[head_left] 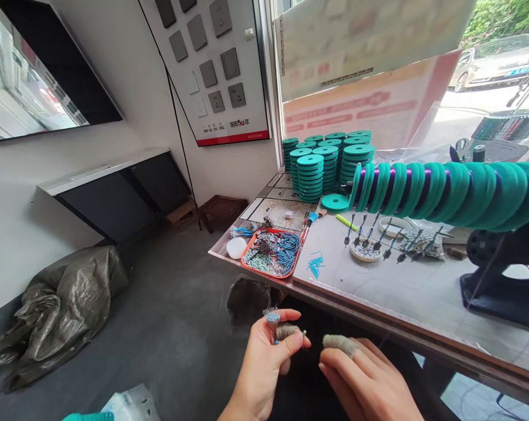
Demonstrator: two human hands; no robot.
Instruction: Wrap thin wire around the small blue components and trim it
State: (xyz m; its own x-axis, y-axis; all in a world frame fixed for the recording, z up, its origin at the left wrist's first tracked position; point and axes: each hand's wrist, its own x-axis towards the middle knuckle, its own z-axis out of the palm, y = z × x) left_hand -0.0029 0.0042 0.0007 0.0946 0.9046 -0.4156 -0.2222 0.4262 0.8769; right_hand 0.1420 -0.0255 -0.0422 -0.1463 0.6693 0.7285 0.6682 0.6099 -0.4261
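Observation:
Just in front of the table edge, my left hand (pixel 270 356) is closed, its palm side partly turned to me. A small bundle of thin pieces with pale blue ends (pixel 272 317) sticks up between its fingers. Between thumb and forefinger, it pinches a tiny dark piece with a yellowish tip (pixel 304 334). My right hand (pixel 365 374) is a short gap to the right, fingers curled and pressed together; their tips are hidden, so whatever they hold is not visible. Grey-beige finger sleeves (pixel 339 345) cover a finger on each hand.
An orange-rimmed tray (pixel 245 263) holds blue and dark small parts. Blue sticks (pixel 315 265) lie beside it. A bead dish (pixel 365 251) stands under a row of green spools (pixel 448 193) on a black stand (pixel 479 295). Stacked green spools (pixel 310 175) stand behind.

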